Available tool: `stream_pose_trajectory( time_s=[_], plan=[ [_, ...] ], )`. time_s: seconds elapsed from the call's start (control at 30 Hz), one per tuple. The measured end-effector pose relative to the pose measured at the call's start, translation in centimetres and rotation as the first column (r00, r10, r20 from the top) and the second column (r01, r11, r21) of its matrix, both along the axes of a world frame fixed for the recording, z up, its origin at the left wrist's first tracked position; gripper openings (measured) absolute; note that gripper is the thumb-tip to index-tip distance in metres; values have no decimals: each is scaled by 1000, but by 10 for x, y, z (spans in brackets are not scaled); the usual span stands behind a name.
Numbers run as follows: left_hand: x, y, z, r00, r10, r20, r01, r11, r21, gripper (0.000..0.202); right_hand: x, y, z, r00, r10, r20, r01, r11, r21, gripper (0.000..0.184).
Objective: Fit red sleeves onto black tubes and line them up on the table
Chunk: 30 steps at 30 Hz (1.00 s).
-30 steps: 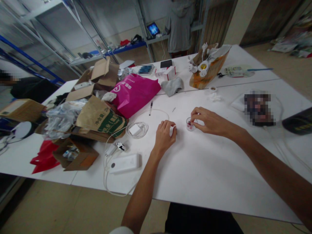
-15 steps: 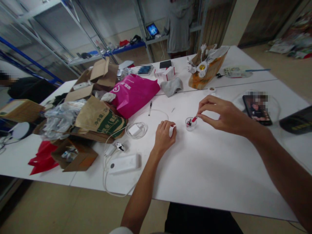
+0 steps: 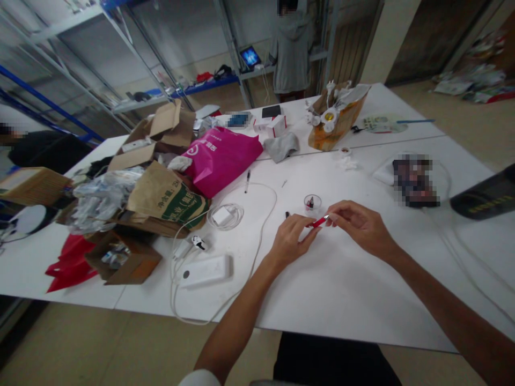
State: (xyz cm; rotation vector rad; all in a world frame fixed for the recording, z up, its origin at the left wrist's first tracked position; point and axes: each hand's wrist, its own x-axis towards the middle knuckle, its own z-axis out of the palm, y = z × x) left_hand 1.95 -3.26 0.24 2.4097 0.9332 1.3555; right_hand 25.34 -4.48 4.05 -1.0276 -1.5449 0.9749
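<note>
A small slim red stick point(image 3: 320, 221) with a silvery end, perhaps a pen part, lies between my two hands over the white table. My left hand point(image 3: 293, 237) is closed around its red body. At the silvery end, the fingertips of my right hand point(image 3: 358, 226) are pinched together on it. A small black tip point(image 3: 287, 215) shows at the back of my left fingers; whether that hand holds it I cannot tell. Just beyond the hands stands a clear round cup point(image 3: 313, 203) with small dark and red pieces inside.
A black pen point(image 3: 248, 181) lies left of the cup. A white power bank point(image 3: 206, 271) and a coiled cable with charger point(image 3: 223, 215) are near my left arm. A pink bag point(image 3: 223, 158) and boxes fill the left side. A phone point(image 3: 416, 182) lies to the right. A person point(image 3: 292, 51) stands beyond the table.
My right hand has brought the red stick from above the cup down toward me. My left hand has moved right and closed on it, so both hands now meet at the stick.
</note>
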Motion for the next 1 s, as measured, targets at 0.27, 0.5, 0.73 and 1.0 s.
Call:
stream_pose_trajectory(
  time_s=[0.27, 0.5, 0.73, 1.0],
  plan=[
    [3, 4, -10, 995, -46, -93, 54, 996, 77, 11, 7, -7, -38, 991, -13, -135, -10, 986, -168, 31],
    [-1, 7, -14, 990, -55, -134, 58, 998, 18, 14, 7, -9, -42, 994, -36, -99, 13, 975, -220, 39],
    [-2, 9, -17, 979, -64, -194, 68, 998, 13, 17, 7, -7, -51, 997, -67, -47, 56, 976, -208, 42],
    [-7, 10, -14, 950, -67, -306, 59, 998, -34, 26, 7, -7, -59, 997, -62, 49, 67, 993, -101, 33]
  ],
)
